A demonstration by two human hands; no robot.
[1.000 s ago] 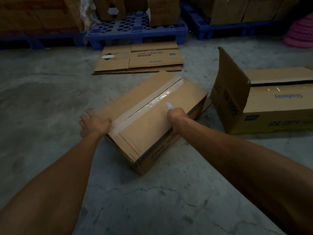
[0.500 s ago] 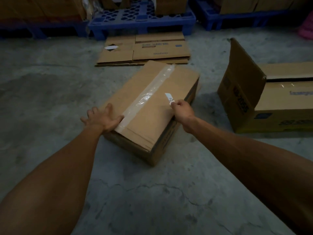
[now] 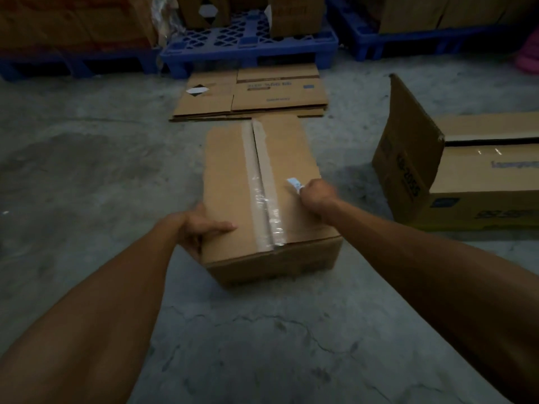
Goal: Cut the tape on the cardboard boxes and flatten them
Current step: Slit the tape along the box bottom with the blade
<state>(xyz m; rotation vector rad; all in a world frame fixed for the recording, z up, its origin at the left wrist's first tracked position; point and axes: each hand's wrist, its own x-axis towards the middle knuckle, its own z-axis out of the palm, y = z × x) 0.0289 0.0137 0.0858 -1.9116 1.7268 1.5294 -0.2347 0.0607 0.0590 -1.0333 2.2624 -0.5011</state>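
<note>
Centre frame: left hand grips the box edge, right hand clamps the cutter; next, slit the tape.

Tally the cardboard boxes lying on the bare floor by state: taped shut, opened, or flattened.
Taped shut: 1, the box under the hands
Opened: 1, the box at right
Flattened: 1 pile; how many layers cannot be told
Total: 3
</note>
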